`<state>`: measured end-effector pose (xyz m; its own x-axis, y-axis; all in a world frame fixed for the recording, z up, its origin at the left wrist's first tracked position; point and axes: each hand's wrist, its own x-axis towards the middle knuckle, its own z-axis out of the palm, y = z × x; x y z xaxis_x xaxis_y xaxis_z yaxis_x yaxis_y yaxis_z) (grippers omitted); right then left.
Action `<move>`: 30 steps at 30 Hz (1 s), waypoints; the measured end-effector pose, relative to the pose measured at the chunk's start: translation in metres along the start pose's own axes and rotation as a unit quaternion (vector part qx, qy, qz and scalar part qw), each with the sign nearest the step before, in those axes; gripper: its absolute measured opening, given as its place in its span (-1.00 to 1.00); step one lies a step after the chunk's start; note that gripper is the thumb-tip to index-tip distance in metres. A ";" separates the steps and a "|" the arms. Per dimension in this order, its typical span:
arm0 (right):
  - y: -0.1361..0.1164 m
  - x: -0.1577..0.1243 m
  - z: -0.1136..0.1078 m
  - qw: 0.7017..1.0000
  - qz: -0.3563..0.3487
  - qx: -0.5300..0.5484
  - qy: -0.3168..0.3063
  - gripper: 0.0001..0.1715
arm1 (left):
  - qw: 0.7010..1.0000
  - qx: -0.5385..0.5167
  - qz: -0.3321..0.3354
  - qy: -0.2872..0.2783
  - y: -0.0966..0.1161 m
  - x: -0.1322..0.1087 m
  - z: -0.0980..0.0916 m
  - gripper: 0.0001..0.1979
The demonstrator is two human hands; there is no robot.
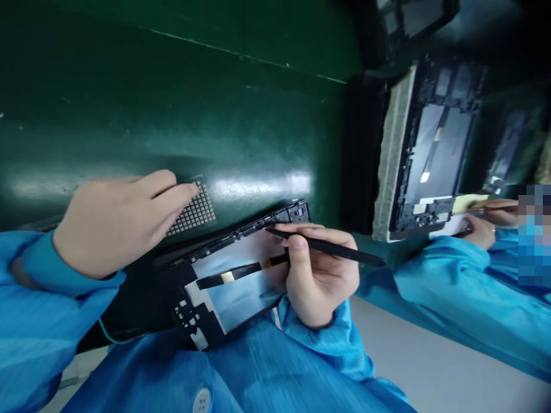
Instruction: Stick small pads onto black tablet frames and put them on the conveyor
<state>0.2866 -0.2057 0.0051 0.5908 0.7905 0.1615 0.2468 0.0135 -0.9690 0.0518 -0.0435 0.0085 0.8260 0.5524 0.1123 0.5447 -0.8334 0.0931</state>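
Note:
My left hand [124, 221] is closed, its fingertips pinching the upper edge of a sheet [198, 211] covered with small grey squares. My right hand [322, 269] holds black tweezers [340, 248] like a pen, their tips at the upper edge of a phone frame [245, 304]. That frame lies tilted near my body, with a silvery inner face, a dark flex strip and a gold patch across it. The sheet is just above and left of the frame.
On the right, more phone frames [447, 143] stand in a holder with a pale foam edge [394, 155]. Another person's hands [480, 229] and blue sleeves are at the far right. A green table [172, 103] lies beneath.

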 end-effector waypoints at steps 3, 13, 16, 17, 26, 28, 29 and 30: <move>-0.002 0.004 -0.001 1.000 0.015 -0.018 -0.019 -0.83 | 1.000 -0.025 -0.015 -0.004 -0.001 0.001 -0.002 -0.64; -0.001 0.002 -0.001 0.998 0.011 -0.034 -0.041 -0.79 | 0.998 -0.048 -0.046 -0.024 -0.003 0.000 0.001 -0.66; -0.017 0.009 -0.010 0.993 0.009 -0.085 -0.087 -0.77 | 0.998 -0.049 -0.039 -0.018 -0.004 0.000 0.001 -0.66; -0.025 0.016 -0.012 0.989 0.009 -0.102 -0.109 -0.76 | 0.998 -0.051 -0.035 -0.015 -0.004 0.000 0.001 -0.66; -0.027 0.144 0.053 0.904 0.006 -0.017 -0.427 -0.68 | 0.995 -0.084 -0.048 -0.023 -0.006 0.008 0.000 -0.62; -0.014 0.154 0.069 0.884 0.008 -0.002 -0.467 -0.65 | 0.995 -0.074 -0.050 -0.039 -0.005 0.008 0.002 -0.59; -0.010 0.156 0.073 0.879 0.012 0.001 -0.476 -0.65 | 0.995 -0.067 -0.053 -0.048 -0.004 0.008 0.002 -0.57; -0.007 0.156 0.074 0.877 0.018 0.004 -0.480 -0.63 | 0.995 -0.061 -0.056 -0.058 -0.004 0.008 0.003 -0.55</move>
<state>0.3202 -0.0366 0.0233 -0.3218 0.9418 -0.0976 0.2327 -0.0212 -0.9723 0.0564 -0.0361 0.0065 0.7764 0.6299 -0.0194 0.6181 -0.7551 0.2187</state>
